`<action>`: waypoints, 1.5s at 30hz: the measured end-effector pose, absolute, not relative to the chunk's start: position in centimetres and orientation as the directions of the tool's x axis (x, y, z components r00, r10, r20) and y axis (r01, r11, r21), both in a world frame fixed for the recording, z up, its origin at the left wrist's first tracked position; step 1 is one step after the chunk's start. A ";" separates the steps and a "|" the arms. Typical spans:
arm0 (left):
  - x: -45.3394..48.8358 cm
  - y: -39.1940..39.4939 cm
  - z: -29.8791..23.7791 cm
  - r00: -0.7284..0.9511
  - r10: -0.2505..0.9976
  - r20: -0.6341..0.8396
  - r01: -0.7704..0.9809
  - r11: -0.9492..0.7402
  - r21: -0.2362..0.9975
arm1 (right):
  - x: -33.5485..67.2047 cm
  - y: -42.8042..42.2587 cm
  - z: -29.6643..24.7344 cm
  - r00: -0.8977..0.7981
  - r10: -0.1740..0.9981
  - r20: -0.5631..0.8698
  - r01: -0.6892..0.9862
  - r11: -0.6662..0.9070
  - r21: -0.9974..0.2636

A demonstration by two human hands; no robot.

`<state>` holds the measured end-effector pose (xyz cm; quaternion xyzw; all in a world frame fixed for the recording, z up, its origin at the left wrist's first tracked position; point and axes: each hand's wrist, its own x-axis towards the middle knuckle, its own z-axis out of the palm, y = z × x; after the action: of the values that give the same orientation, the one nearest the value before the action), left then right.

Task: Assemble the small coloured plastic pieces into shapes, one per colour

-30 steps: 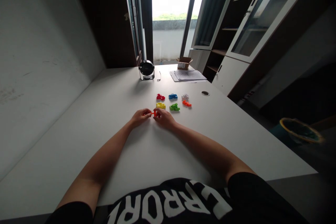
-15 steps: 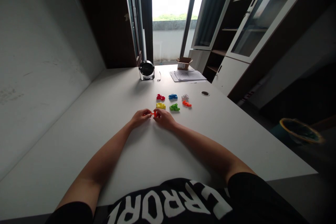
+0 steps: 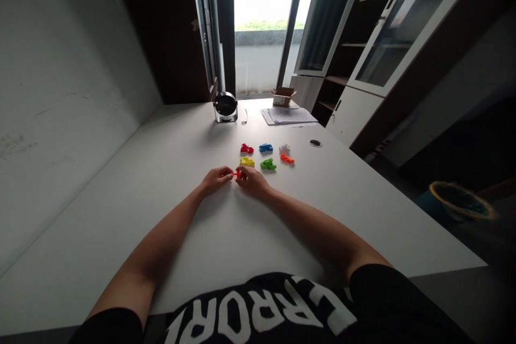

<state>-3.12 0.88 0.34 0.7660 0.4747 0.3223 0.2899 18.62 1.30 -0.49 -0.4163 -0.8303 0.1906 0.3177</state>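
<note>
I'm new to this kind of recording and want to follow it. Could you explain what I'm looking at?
There is no machine here: these are a person's bare hands. Every picture comes from one camera worn on the head, looking forward and down. The left hand and right hand pinch a small orange-red piece between them; fingers hide part of it. Just beyond, on the white table, lie red, blue, white, yellow, green and orange pieces. Farther back are papers and an open cardboard box.

On the table (image 3: pixel 234 242), toys (image 3: pixel 268 164) lie in two rows before papers (image 3: pixel 291 116), a box (image 3: pixel 282 100) behind.
</note>
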 end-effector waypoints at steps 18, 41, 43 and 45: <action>-3.0 0.7 0.5 0.336 0.917 0.216 0.581 -0.382 0.719 | 18.5 1.4 -0.6 -0.441 0.818 0.371 0.576 0.574 -0.582; -2.8 0.4 0.9 0.325 0.923 0.206 0.598 -0.370 0.711 | 18.6 1.2 -0.2 -0.453 0.817 0.356 0.561 0.572 -0.599; -2.8 0.4 0.9 0.320 0.924 0.209 0.595 -0.368 0.715 | 18.6 1.2 -0.3 -0.447 0.821 0.354 0.567 0.567 -0.598; -2.8 0.4 0.9 0.318 0.924 0.212 0.594 -0.369 0.715 | 18.6 1.2 -0.3 -0.450 0.818 0.358 0.566 0.572 -0.595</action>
<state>-2.78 0.40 0.87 0.7671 0.4948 0.3098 0.2661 18.56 1.23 -0.34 -0.4177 -0.8280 0.1993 0.3167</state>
